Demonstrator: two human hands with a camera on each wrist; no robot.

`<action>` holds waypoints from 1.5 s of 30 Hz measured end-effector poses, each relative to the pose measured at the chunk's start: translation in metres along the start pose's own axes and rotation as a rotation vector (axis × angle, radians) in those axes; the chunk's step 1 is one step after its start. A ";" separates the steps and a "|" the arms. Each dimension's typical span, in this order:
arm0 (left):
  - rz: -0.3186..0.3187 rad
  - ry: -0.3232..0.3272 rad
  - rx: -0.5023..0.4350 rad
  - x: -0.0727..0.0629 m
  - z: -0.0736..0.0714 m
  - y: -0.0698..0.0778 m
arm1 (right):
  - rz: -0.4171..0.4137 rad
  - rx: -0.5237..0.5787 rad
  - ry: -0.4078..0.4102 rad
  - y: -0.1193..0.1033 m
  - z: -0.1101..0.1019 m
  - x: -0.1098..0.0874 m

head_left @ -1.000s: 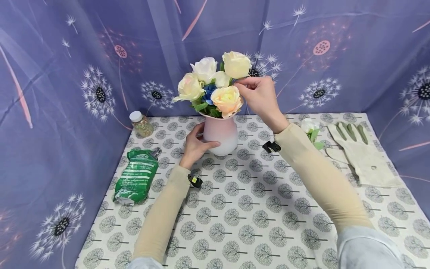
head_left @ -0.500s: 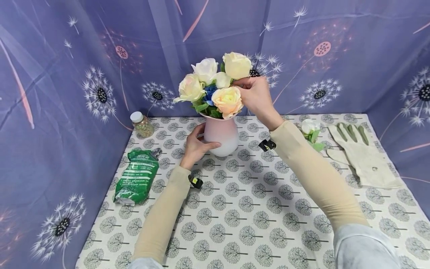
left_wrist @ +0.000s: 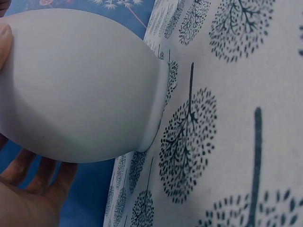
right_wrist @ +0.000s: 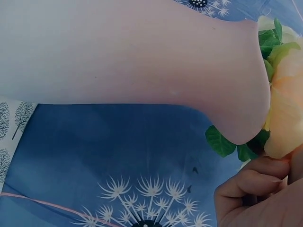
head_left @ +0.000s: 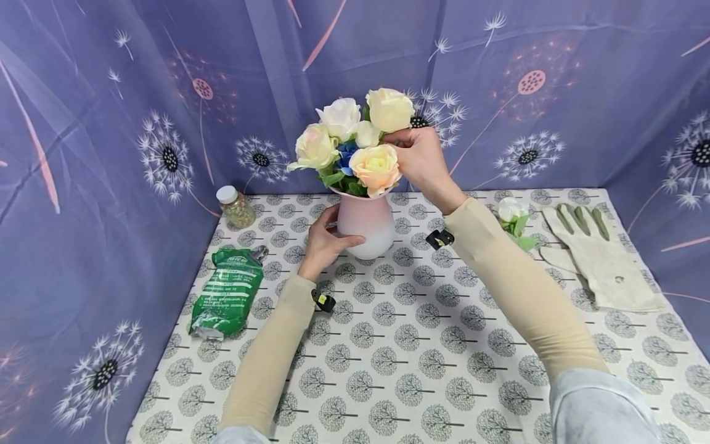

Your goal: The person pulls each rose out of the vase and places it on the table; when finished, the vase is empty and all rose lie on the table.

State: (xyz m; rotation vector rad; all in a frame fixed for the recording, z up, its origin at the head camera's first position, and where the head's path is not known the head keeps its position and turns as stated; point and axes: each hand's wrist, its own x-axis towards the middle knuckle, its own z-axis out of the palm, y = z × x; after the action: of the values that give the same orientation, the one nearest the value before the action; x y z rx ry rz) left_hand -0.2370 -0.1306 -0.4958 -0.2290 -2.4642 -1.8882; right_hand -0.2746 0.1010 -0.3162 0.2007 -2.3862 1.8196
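A pink-to-white vase (head_left: 366,225) stands upright on the patterned tablecloth, full of artificial roses. My left hand (head_left: 324,243) grips its left side, thumb across the front; in the left wrist view the fingers (left_wrist: 42,172) wrap round behind the white belly. Up at the blooms, my right hand (head_left: 424,157) pinches just beneath the pale yellow rose (head_left: 390,111), its fingertips partly hidden among the flowers. Around it sit a peach rose (head_left: 376,169), a white rose (head_left: 339,117), a cream rose (head_left: 315,147) and a blue flower (head_left: 346,155). The right wrist view shows curled fingers (right_wrist: 255,182) beside the peach petals.
On the left lie a green bag (head_left: 227,293) with a clip and a white-capped jar (head_left: 237,208). A loose white rose (head_left: 513,213) and pale work gloves (head_left: 601,259) lie at the right. Purple dandelion curtains (head_left: 355,49) enclose the back and sides.
My right hand has shifted slightly left and inward under the pale yellow rose, and its forearm has followed. The left hand keeps its hold on the vase, which stays in place.
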 end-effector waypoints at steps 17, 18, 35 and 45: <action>-0.012 -0.003 -0.021 0.000 0.001 -0.001 | -0.076 0.036 0.026 -0.008 -0.004 0.001; -0.012 -0.003 -0.023 0.000 0.001 -0.001 | -0.083 0.045 0.028 -0.009 -0.005 0.001; 0.009 -0.005 -0.034 0.000 -0.001 -0.002 | -0.180 0.118 0.079 -0.037 -0.017 0.008; -0.001 -0.012 -0.033 0.000 -0.002 -0.001 | -0.191 0.146 0.103 -0.056 -0.028 0.009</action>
State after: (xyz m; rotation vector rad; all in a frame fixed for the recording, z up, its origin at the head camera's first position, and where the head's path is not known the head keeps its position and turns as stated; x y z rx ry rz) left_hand -0.2376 -0.1328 -0.4961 -0.2403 -2.4420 -1.9352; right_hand -0.2726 0.1128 -0.2540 0.3291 -2.0889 1.8664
